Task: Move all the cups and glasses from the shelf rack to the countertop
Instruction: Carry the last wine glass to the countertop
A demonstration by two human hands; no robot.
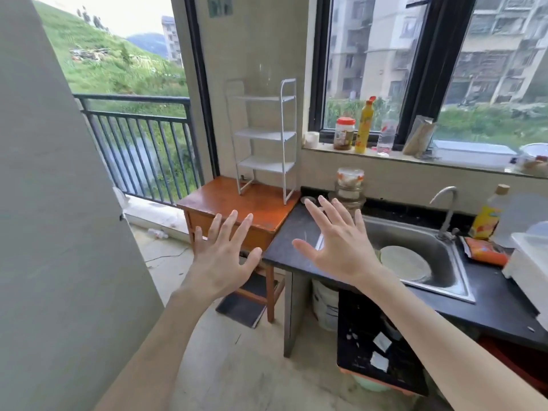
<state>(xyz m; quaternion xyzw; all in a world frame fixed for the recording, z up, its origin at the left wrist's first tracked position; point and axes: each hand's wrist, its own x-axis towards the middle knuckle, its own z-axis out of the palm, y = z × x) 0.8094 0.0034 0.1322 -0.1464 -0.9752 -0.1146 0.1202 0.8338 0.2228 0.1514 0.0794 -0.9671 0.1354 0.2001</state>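
We note the left hand (221, 256) raised in front of the wooden side table (237, 207), fingers spread wide and straight, holding nothing. On that table stands the white shelf rack (264, 134), upright, its three tiers showing bare. Just right of the table lies the dark countertop (292, 232). The right hand (336, 246) hovers above its left end, fingers likewise splayed wide, gripping nothing. Behind the fingertips, at the back of the countertop, we observe stacked glasses (350, 188); their count cannot be told. Further right sits the steel sink (427, 256) holding a pale plate (404, 262), with the faucet (446, 209) behind.
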